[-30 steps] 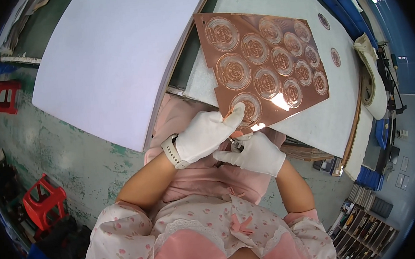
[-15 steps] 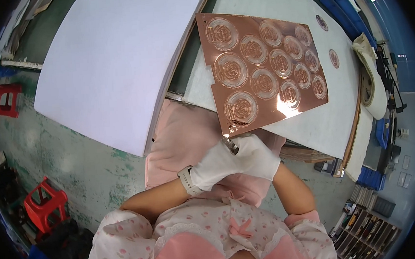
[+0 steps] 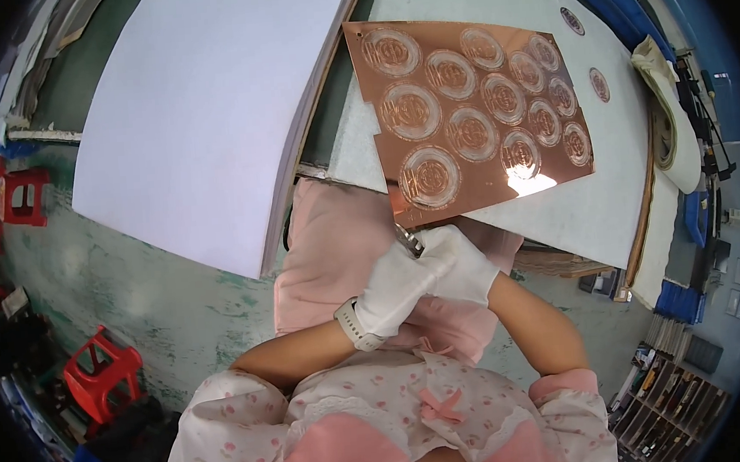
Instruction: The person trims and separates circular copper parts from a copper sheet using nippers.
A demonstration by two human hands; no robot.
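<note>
Left hand (image 3: 398, 287) and right hand (image 3: 467, 267) pressed together, fingers closed around one metal tool (image 3: 411, 241); fingertips hidden. Tool's long axis slants forward-left from fingers, tip at near-left corner of one copper sheet (image 3: 475, 99). Sheet spreads just ahead of fingers, that corner toward them, bearing thirteen rounds (image 3: 503, 98). Two loose discs (image 3: 600, 85) on surface (image 3: 559, 235), farther ahead-right.

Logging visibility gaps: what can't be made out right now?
In the head view:
Metal tool: lower end covered by the left hand and right hand.
Each hand's exact grip: lost where they overlap.
Copper sheet: fine markings too small, some lost in glare.
White sheet: far end cut off by the top edge.
</note>
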